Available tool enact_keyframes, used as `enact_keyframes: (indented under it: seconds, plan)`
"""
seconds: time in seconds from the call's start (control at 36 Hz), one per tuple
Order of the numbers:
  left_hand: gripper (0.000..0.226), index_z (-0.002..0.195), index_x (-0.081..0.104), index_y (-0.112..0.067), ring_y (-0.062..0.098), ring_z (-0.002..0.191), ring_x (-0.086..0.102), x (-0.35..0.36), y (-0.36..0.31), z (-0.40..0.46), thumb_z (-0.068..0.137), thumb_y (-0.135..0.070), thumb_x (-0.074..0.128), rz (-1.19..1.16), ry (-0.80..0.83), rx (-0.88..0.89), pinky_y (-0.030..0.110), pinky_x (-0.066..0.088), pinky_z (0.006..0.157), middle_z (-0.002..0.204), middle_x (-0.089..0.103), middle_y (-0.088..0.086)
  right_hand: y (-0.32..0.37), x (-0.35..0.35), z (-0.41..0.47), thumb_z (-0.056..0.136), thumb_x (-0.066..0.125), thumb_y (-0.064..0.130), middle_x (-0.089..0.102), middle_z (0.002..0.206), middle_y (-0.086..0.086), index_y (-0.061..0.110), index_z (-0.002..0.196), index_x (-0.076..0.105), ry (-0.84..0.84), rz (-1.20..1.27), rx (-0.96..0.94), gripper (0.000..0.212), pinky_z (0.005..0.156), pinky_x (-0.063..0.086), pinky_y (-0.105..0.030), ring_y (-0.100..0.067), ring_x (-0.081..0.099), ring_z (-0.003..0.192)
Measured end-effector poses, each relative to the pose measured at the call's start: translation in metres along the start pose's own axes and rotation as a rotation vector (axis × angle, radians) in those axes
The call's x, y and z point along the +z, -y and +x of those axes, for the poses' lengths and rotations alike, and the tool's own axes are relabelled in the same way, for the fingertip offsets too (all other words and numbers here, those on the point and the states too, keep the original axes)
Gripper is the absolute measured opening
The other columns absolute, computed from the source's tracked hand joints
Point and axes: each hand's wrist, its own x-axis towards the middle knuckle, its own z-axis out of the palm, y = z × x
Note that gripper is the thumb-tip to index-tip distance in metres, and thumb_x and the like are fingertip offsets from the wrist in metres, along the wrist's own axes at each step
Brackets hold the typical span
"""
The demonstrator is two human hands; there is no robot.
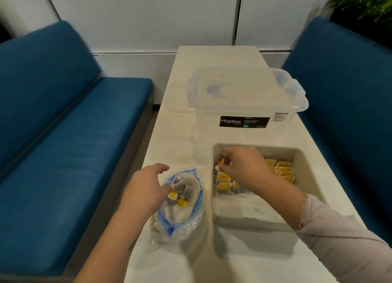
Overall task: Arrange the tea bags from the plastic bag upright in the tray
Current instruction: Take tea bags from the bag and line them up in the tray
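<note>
A: Setting, biggest first?

B: Long pale bench (214, 58) between two blue sofas (63, 117). Beyond the tray (305, 172), a clear storage box (244, 104) labelled Megabox, touching or nearly touching the tray's far rim; lid (178, 98) flat on the bench at the box's left.

A: And the tray itself?

B: Pale, deep, rectangular. Rows of tea bags (282, 170) with yellow tags standing along its far half, more upright near the far-left corner; near half bare apart from what looks like a white liner.

A: The plastic bag?

B: Plastic bag (180, 210) just left of the tray, blue zip mouth gaping, loose tea bags heaped inside, tags pointing every way.

A: Hands?

B: Right hand (241, 166) down in the tray's far-left corner, fingertips pinching one yellow-tagged tea bag (221, 162). Left hand (148, 187) at the bag's mouth, fingers curled; thumb on a tag there, whether actually pinching a sachet cannot tell.

A: So, step in hand?

B: Probably seating that pinched tea bag upright in the corner row. Best done by lowering straight down, tag uppermost, flat against its neighbour, then letting go only once propped. Worth keeping the wrist high, clear of the standing rows, since one nudge could topple several. Meanwhile, sensible to free one sachet at the bag's mouth from tangled strings.

A: Progress?

B: Roughly halfway by the look of the tray; plenty left in the bag.
</note>
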Motion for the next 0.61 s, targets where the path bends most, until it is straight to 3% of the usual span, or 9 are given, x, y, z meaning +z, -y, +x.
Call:
enact_keyframes:
  seconds: [0.11, 0.25, 0.33, 0.44, 0.61]
  plan:
    - [0.052, 0.126, 0.054, -0.028, 0.013, 0.107, 0.059, 0.0, 0.004, -0.005, 0.078, -0.028, 0.074, 0.037, 0.048, -0.05, 0.03, 0.052, 0.083, 0.123, 0.059, -0.009, 0.026, 0.006, 0.002, 0.087, 0.062, 0.043, 0.068, 0.093, 0.01, 0.031, 0.102, 0.067, 0.037, 0.008, -0.082, 0.02, 0.082, 0.041, -0.026, -0.014, 0.06, 0.092]
    - [0.039, 0.122, 0.058, -0.026, 0.011, 0.093, 0.06, 0.003, 0.007, -0.002, 0.085, -0.016, 0.065, 0.007, 0.002, -0.085, 0.024, 0.05, 0.075, 0.113, 0.064, -0.007, 0.053, 0.02, 0.002, 0.092, 0.054, 0.038, 0.07, 0.1, 0.009, 0.032, 0.107, 0.066, 0.088, -0.058, -0.184, 0.02, 0.089, 0.037, -0.029, -0.015, 0.06, 0.095]
    - [0.033, 0.12, 0.059, -0.024, 0.011, 0.088, 0.059, 0.005, 0.009, -0.002, 0.088, -0.013, 0.06, -0.026, -0.028, -0.068, 0.023, 0.05, 0.073, 0.11, 0.065, -0.006, 0.068, 0.032, 0.003, 0.095, 0.05, 0.031, 0.069, 0.102, 0.005, 0.032, 0.108, 0.065, 0.122, -0.247, -0.313, 0.02, 0.084, 0.032, -0.031, -0.018, 0.059, 0.095]
    - [0.032, 0.12, 0.059, -0.023, 0.013, 0.088, 0.062, 0.006, 0.012, -0.003, 0.09, -0.012, 0.057, -0.078, -0.036, -0.051, 0.024, 0.051, 0.074, 0.109, 0.065, -0.005, 0.083, 0.047, 0.003, 0.091, 0.051, 0.014, 0.063, 0.085, 0.001, 0.023, 0.093, 0.065, 0.175, -0.52, -0.46, 0.017, 0.076, 0.022, -0.031, -0.021, 0.056, 0.082]
    - [0.033, 0.12, 0.058, -0.025, 0.012, 0.089, 0.062, 0.007, 0.017, -0.002, 0.091, -0.011, 0.057, -0.079, -0.027, -0.018, 0.024, 0.052, 0.076, 0.109, 0.065, -0.006, 0.094, 0.071, 0.005, 0.094, 0.053, 0.021, 0.064, 0.096, 0.0, 0.02, 0.088, 0.053, 0.258, -0.72, -0.474, 0.006, 0.09, 0.034, -0.035, -0.02, 0.06, 0.09]
